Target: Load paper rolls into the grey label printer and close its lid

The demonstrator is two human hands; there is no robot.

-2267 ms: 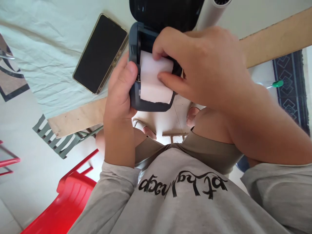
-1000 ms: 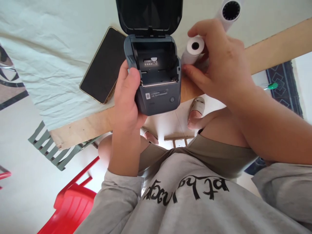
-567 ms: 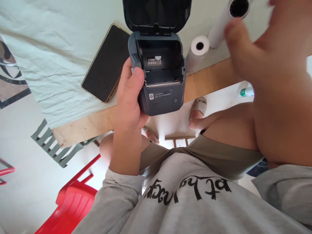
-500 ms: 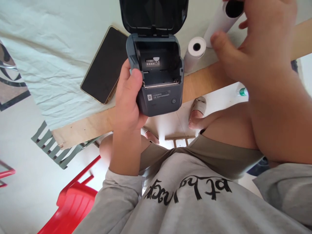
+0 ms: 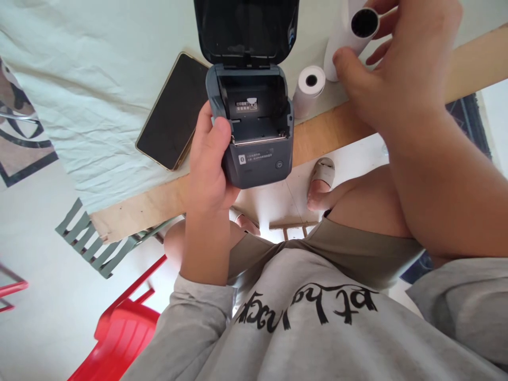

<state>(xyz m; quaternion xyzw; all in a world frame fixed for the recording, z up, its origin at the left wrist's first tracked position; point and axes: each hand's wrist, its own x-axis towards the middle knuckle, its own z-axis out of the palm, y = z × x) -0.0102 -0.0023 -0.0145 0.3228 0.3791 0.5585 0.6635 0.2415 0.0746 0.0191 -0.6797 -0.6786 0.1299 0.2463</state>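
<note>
Grey plastic, rounded, its black lid (image 5: 246, 32) raised, the printer (image 5: 257, 166) is pinched in the left hand (image 5: 210, 169) over the wooden-edged table (image 5: 138, 206). The right hand (image 5: 413, 69) curves around a wide white roll (image 5: 342, 34); whether its grip presses, I cannot tell. Between sits a narrower roll (image 5: 305, 101); the printer overlaps a phone (image 5: 170, 116) on wrinkled cloth (image 5: 99, 95).

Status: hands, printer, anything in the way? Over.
Left hand gripping printer; lid open, bay exposed. Right hand at larger white roll, grip unclear. Smaller white roll between that and printer.
</note>
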